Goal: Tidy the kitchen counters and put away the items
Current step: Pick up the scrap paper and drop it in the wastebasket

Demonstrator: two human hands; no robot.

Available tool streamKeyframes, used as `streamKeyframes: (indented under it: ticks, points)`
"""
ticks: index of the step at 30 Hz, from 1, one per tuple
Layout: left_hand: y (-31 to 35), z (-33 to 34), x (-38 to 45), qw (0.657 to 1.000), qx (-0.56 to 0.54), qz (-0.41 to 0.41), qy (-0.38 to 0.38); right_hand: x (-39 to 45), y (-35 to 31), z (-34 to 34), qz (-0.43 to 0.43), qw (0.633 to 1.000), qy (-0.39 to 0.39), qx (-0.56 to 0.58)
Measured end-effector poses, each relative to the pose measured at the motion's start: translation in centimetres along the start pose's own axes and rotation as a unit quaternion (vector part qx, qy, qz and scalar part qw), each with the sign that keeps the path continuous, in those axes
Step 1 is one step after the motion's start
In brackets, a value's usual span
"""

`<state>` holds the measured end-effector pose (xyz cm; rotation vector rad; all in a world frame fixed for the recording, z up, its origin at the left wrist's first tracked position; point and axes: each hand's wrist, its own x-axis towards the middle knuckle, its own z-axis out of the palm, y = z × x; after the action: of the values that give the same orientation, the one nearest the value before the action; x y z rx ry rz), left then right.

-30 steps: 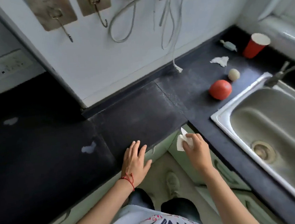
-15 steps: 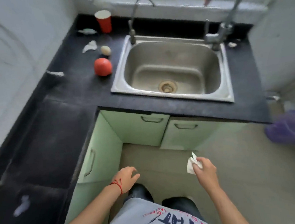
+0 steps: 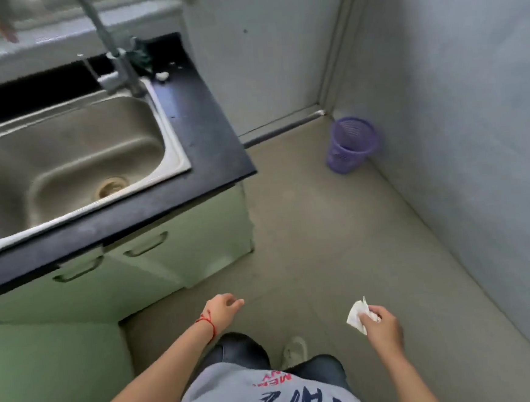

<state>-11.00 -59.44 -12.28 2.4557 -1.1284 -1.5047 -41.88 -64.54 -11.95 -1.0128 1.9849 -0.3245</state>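
Here the right hand [image 3: 382, 326] pinches a crumpled white paper scrap [image 3: 356, 315] between thumb and fingertips, the scrap jutting up and left of the knuckles, above the floor. The left hand [image 3: 223, 308] hangs empty, fingers loosely curled. A purple wastebasket [image 3: 349, 145] stands well apart in the corner.

The only lettering in view is sitting on the person's grey shirt [image 3: 257, 401], at six o'clock in the frame. It is appearing upside down to the camera, since the wearer is looking down at their own chest. Large dark blue capitals are running across the cloth, and the letters "ATE" are showing clearly; more strokes are continuing toward seven o'clock, but the frame edge is cutting them off. Above them, a smaller line of red letters is curving across the fabric, possibly reading "MER", though blur is making that uncertain. Nothing else in view is carrying readable text, labels, brands or numbers.
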Motion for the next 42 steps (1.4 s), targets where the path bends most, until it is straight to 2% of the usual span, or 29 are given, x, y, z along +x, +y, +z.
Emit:
streamKeyframes:
  ticks: [4, 7, 11, 16, 19, 24, 31, 34, 42]
  points:
    - [6.3, 1.3, 1.5, 0.999, -0.021, 0.024, -0.004, 3.2, 0.3, -3.7, 0.026, 0.999, 0.007, 0.028]
    - [8.7, 1.2, 3.8, 1.0, -0.024, 0.007, 0.004, 6.4, -1.0, -4.7, 0.042, 0.998, 0.009, 0.041]
    - [12.2, 0.3, 7.8, 0.999, -0.033, -0.023, 0.001, 11.9, -5.1, -5.3, 0.026, 0.998, 0.014, 0.06]
    - [18.7, -1.7, 15.1, 0.994, -0.096, -0.045, -0.014, 19.7, -11.2, -7.1, 0.02, 0.997, 0.023, 0.064]
    - [23.0, -3.5, 19.9, 0.995, -0.076, -0.052, -0.025, 24.2, -14.3, -8.9, 0.034, 0.997, 0.033, 0.066]
    - [33.3, -7.9, 25.9, 0.999, -0.04, -0.015, -0.021, 30.5, -17.7, -11.2, 0.067, 0.994, 0.051, 0.073]
    - [46.3, -11.0, 32.1, 0.996, -0.082, 0.02, -0.01, 38.1, -20.7, -14.1, 0.101, 0.992, 0.034, 0.067]
    - [49.4, -11.3, 34.7, 0.992, -0.12, 0.024, -0.004, 42.8, -22.7, -15.6, 0.108, 0.993, 0.018, 0.05]
    - [52.0, -10.0, 38.5, 0.985, -0.154, -0.07, 0.02, 55.4, -31.4, -18.5, 0.068, 0.997, -0.039, -0.001]
